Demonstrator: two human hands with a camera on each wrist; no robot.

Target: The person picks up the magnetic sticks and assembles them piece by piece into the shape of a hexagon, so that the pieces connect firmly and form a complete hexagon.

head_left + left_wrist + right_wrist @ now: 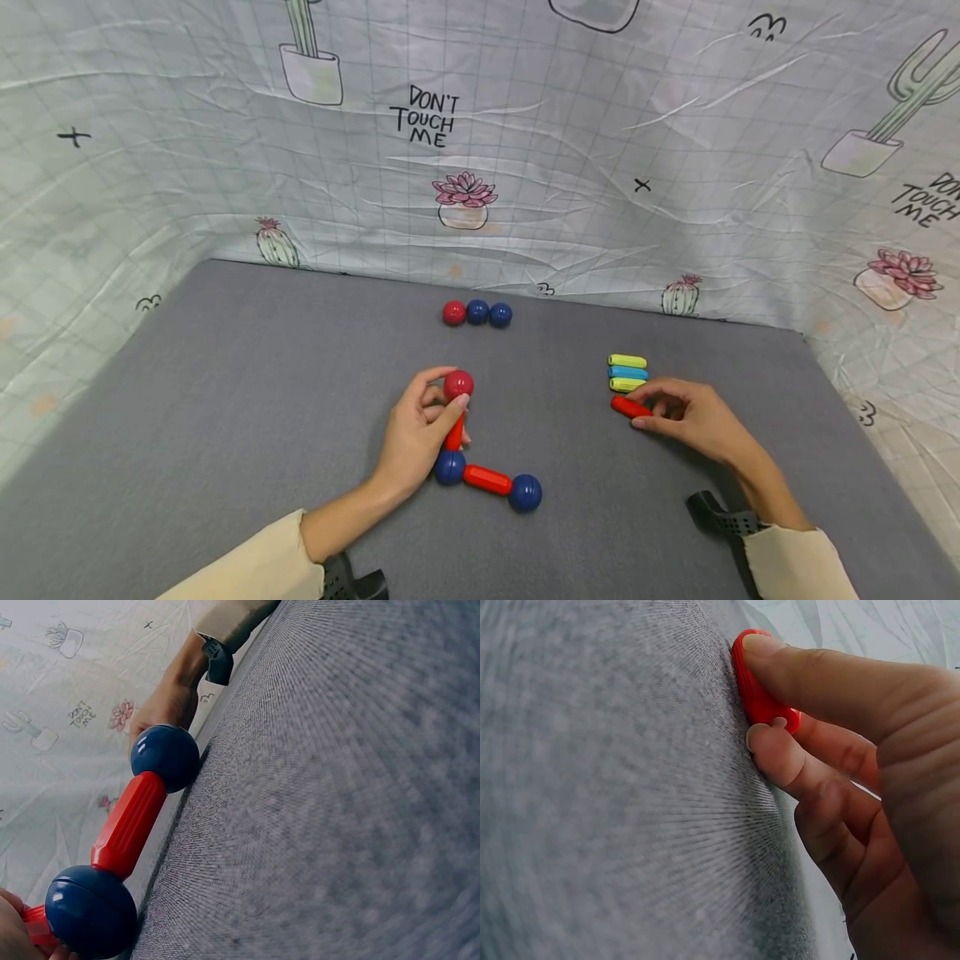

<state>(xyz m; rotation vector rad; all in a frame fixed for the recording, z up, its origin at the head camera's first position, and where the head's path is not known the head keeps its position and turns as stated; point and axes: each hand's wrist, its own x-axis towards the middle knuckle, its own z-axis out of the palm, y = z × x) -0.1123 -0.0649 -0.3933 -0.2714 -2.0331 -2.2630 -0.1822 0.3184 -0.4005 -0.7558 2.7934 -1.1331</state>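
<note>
- Loose red rod (628,407) flat on the grey mat (225,400), pinched between thumb and fingertips of the right hand (690,417); just below a stack of yellow, blue and yellow rods (627,372).
- Red ball (458,384) atop an upright red rod (453,433), held by curled fingers of the left hand (416,433).
- Blue ball (449,467) at its base, joined by a lying red rod (487,479) to a second blue ball (525,492).
- Row of three spare balls (477,312) near the cloth backdrop (480,150).

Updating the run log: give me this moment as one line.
left hand: holds red ball on upright red rod | right hand: pinches loose red rod on mat | three rods, three balls spare
</note>
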